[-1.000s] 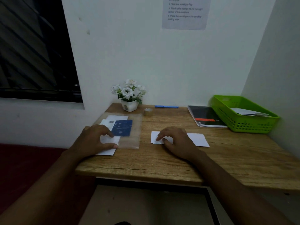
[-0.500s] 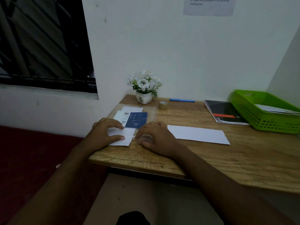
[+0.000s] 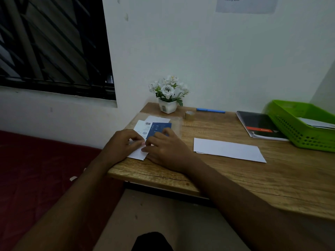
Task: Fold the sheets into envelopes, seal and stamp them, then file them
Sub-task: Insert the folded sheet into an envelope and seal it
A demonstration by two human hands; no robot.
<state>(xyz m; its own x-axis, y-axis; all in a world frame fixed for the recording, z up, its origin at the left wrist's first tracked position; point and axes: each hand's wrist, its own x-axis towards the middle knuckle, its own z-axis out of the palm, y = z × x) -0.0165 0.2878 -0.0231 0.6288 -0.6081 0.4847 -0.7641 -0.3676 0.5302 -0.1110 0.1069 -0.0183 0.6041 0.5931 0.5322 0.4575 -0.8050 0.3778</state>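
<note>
At the desk's left end a clear plastic sleeve (image 3: 176, 124) holds white slips and a blue printed card (image 3: 158, 128). My left hand (image 3: 120, 144) rests with curled fingers on a white slip (image 3: 136, 154) at the sleeve's near edge. My right hand (image 3: 165, 147) lies beside it, fingers bent over the sleeve and the same slip; fingertips of both hands meet there. Whether either hand pinches anything is hidden. A folded white envelope (image 3: 228, 150) lies flat in the middle of the desk, untouched.
A green basket (image 3: 301, 134) with papers inside stands at the right. A black notebook (image 3: 259, 125), a blue pen (image 3: 210, 110), a tape roll (image 3: 189, 115) and a white flower pot (image 3: 167, 105) line the back. The desk's left edge is close to my left hand.
My right hand left the envelope in the middle of the desk and moved left onto the plastic sleeve, meeting my left hand. My head turned left.
</note>
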